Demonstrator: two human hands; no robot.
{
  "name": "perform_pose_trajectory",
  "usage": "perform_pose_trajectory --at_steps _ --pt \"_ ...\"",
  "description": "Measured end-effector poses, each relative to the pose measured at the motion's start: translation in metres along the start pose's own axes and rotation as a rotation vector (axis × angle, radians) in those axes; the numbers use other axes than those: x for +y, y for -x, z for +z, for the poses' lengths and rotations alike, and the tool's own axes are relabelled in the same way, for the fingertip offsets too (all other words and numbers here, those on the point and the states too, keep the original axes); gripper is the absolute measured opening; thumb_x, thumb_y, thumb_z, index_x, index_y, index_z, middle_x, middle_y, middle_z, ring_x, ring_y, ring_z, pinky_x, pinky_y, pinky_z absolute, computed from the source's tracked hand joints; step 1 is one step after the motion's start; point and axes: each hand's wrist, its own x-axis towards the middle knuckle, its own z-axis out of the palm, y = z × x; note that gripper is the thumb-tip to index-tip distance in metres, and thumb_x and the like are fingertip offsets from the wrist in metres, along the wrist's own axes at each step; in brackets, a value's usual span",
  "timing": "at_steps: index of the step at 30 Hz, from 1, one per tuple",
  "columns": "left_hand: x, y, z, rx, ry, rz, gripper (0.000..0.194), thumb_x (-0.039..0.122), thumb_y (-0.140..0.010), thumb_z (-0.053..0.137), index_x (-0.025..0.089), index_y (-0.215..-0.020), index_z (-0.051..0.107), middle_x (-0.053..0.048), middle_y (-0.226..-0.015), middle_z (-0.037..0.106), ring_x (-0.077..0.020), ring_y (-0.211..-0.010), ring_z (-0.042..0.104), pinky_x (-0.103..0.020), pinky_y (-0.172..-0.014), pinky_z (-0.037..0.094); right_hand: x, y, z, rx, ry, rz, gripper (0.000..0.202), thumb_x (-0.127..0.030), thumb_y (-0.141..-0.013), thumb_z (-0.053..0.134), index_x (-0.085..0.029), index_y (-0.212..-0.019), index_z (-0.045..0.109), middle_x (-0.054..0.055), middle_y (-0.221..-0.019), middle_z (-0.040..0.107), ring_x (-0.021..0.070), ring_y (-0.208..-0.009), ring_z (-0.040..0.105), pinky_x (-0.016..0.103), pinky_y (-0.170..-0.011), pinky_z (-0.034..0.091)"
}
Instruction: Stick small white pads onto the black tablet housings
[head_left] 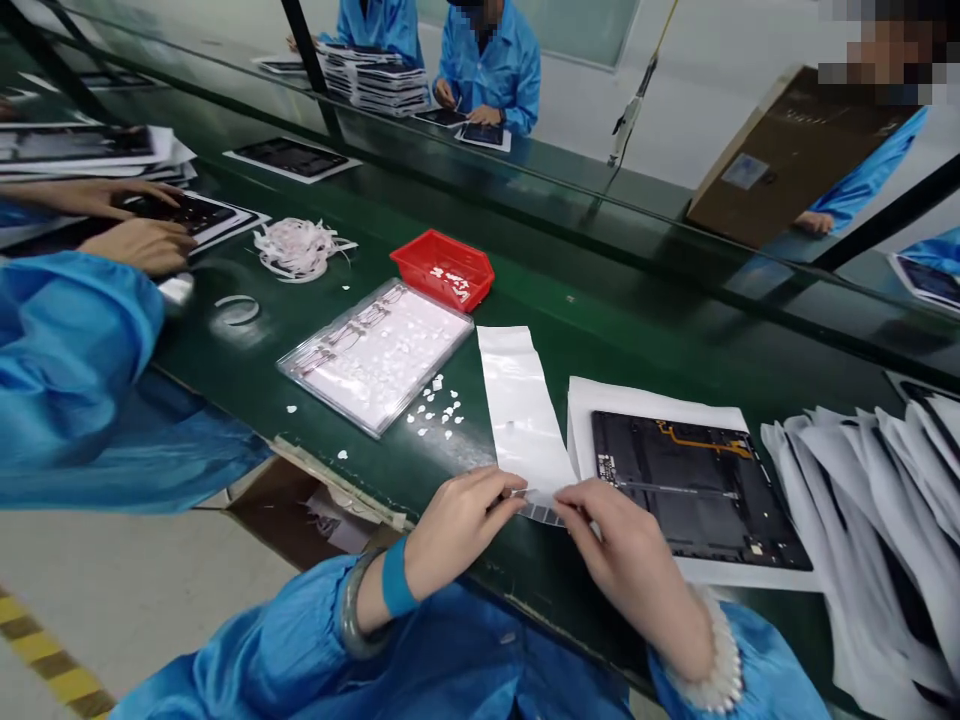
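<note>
At the bench's front edge, my left hand and my right hand face each other, thumbs and forefingers pinched. Between them lies the lower end of a long white sticker sheet, with a row of small grey rectangles along that end. Both hands grip this end, the left at its left corner and the right at its right side. Whether a loose sticker is also between my fingertips is too small to tell. Right of the sheet, a black tablet housing with an orange flex cable rests on white paper.
A clear plastic case and a red bin hold small white pieces; more pieces lie scattered nearby. Stacked paper-wrapped panels stand at right. A co-worker's hands work at left, beside curled white strips. Someone carries a cardboard box beyond.
</note>
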Motion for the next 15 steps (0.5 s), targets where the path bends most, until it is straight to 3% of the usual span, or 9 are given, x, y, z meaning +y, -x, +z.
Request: perform_pose_trajectory --at_steps 5,15 --pt "-0.002 -0.008 -0.005 0.004 -0.002 0.055 0.019 0.026 -0.094 0.049 0.019 -0.085 0.064 -0.001 -0.086 0.067 -0.0146 -0.081 0.064 -0.025 -0.071 0.048 -0.004 -0.019 0.012 -0.116 0.105 -0.069 0.021 -0.024 -0.097 0.039 -0.021 -0.102 0.059 0.006 -0.094 0.063 0.0164 -0.084 0.061 0.027 -0.073 0.047" --pt "-0.010 -0.014 -0.006 -0.055 -0.054 0.068 0.023 0.029 -0.093 0.052 0.018 -0.080 0.067 0.001 -0.077 0.068 -0.0132 -0.072 0.064 -0.023 -0.066 0.046 0.004 -0.031 0.008 -0.242 0.111 -0.080 0.023 -0.022 -0.096 0.039 -0.024 -0.101 0.062 0.004 -0.095 0.062 0.0144 -0.080 0.062 0.025 -0.074 0.048"
